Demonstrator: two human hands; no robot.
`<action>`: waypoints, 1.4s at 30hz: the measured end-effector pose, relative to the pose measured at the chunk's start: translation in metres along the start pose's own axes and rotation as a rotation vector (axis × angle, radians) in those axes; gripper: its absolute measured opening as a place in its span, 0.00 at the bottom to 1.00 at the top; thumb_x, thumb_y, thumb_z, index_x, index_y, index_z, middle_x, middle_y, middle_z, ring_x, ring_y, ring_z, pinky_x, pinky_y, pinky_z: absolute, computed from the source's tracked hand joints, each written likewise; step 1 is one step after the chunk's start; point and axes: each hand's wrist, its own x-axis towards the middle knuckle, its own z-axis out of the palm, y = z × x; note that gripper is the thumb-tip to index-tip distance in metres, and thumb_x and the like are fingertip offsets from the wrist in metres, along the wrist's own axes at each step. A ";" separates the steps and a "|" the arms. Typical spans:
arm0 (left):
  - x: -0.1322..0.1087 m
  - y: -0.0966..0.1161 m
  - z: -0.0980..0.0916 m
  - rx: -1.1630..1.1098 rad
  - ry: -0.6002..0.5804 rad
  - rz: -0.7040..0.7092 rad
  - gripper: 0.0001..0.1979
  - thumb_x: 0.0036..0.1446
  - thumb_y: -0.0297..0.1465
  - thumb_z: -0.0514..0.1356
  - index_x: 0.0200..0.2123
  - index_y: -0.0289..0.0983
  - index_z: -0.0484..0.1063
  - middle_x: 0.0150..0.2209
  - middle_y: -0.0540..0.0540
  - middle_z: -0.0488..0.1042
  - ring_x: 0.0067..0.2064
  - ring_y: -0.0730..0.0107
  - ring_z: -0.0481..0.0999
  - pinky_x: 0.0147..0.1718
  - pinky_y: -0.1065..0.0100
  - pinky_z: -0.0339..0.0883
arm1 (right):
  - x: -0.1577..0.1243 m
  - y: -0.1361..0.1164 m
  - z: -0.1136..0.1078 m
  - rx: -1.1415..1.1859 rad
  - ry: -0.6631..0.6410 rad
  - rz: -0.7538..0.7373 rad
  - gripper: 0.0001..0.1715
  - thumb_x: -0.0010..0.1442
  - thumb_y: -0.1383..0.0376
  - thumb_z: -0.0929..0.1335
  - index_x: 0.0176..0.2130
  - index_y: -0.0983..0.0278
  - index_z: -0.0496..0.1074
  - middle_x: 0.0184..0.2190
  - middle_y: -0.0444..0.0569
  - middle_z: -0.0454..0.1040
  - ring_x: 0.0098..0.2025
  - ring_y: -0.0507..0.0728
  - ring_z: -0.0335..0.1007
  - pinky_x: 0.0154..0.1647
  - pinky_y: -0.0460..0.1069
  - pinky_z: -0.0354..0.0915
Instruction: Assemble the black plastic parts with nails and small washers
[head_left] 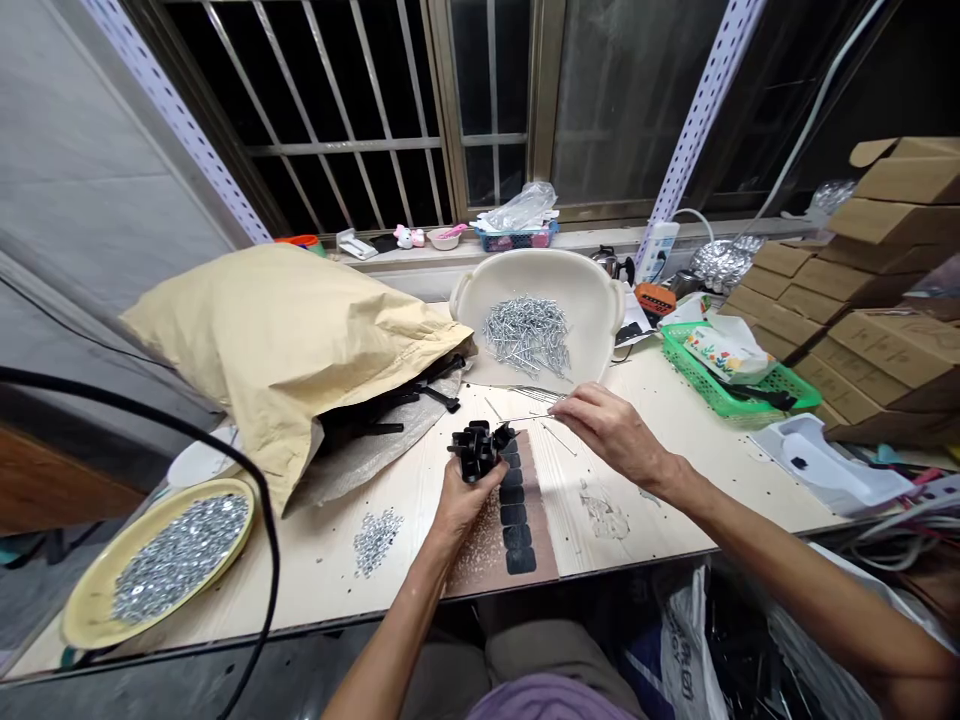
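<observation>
My left hand [466, 500] is wrapped around a cluster of black plastic parts [477, 448] above the worktable. To its right, my right hand [607, 425] pinches a thin metal rod [525, 417], whose far end points toward the black parts. More thin rods lie on the wood just beyond my right fingers. Below the held parts, a row of flat black pads [514, 514] runs along a brown strip [545, 520]. A small pile of metal nuts or washers [377, 540] lies left of my left hand; their exact kind is too small to tell.
A white basin [589, 290] holds many metal screws or nails. A tan sack [300, 320] spills black parts at left, beyond a yellow dish [241, 530] of small metal pieces. A green basket [705, 385] and stacked cardboard boxes [885, 350] stand right. A black cable [266, 520] crosses the left foreground.
</observation>
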 end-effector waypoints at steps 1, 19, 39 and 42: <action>0.000 0.000 0.000 0.005 0.000 -0.004 0.12 0.43 0.34 0.67 0.31 0.33 0.76 0.30 0.47 0.77 0.32 0.68 0.74 0.34 0.69 0.66 | 0.002 -0.001 -0.003 -0.035 -0.014 -0.023 0.12 0.65 0.65 0.60 0.41 0.63 0.71 0.34 0.50 0.70 0.39 0.55 0.65 0.41 0.50 0.64; -0.008 0.002 -0.025 0.088 -0.101 -0.006 0.11 0.46 0.33 0.66 0.34 0.34 0.77 0.34 0.44 0.79 0.37 0.62 0.76 0.40 0.66 0.67 | 0.056 -0.016 0.009 0.230 -0.496 -0.193 0.12 0.65 0.63 0.61 0.43 0.64 0.71 0.37 0.47 0.69 0.32 0.50 0.63 0.32 0.45 0.60; -0.012 0.012 -0.061 -0.393 0.193 -0.122 0.11 0.45 0.32 0.66 0.33 0.33 0.75 0.30 0.46 0.78 0.34 0.65 0.78 0.42 0.62 0.70 | 0.087 0.039 0.159 -0.086 -0.340 -0.201 0.14 0.62 0.71 0.58 0.42 0.72 0.69 0.33 0.54 0.74 0.34 0.53 0.68 0.35 0.49 0.62; -0.014 0.009 -0.055 -0.078 0.181 0.008 0.10 0.47 0.34 0.65 0.32 0.33 0.77 0.33 0.43 0.79 0.37 0.63 0.78 0.38 0.66 0.69 | 0.085 0.013 0.117 0.339 0.067 0.128 0.18 0.63 0.65 0.59 0.53 0.66 0.62 0.36 0.49 0.74 0.35 0.52 0.70 0.37 0.49 0.66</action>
